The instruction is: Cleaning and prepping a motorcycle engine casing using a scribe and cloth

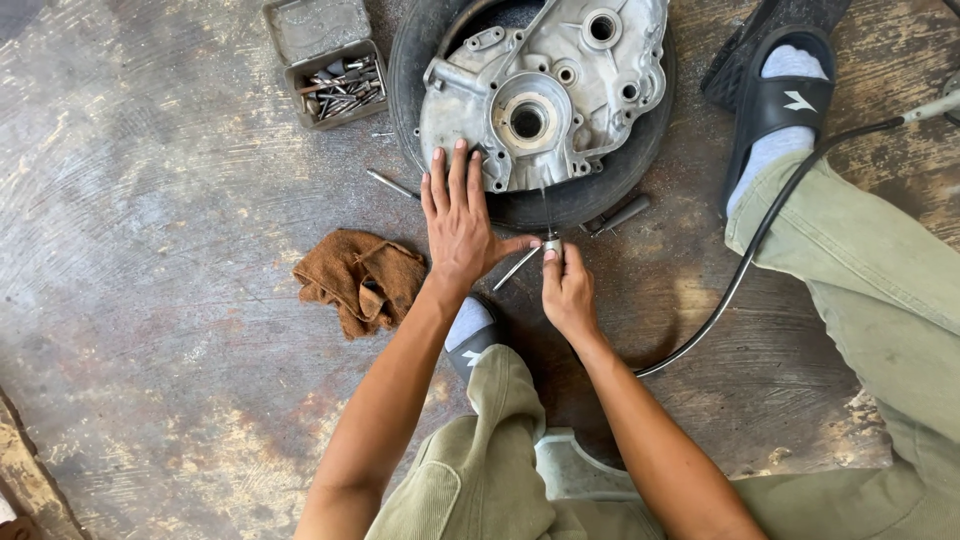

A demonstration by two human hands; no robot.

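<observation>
Underneath everything, a worn, scuffed concrete floor. At top centre, a black tyre lying flat, with a grey cast-metal engine cover resting on top of it. To the right, an olive trouser leg ending in a grey sock and black slide sandal, crossed by a black hose curving down to the floor. Left of the hands, a crumpled brown rag; at upper left, an open metal tin of bits and sockets. Left hand laid flat, fingers spread, fingertips on the lower edge of the cover and the tyre, thumb out toward the right. Right hand just beside it, thumb and fingertips pinching a small metal cylindrical tool below the tyre's near rim. Close by, loose on the floor, a slim metal rod, a dark socket extension and another thin rod.
</observation>
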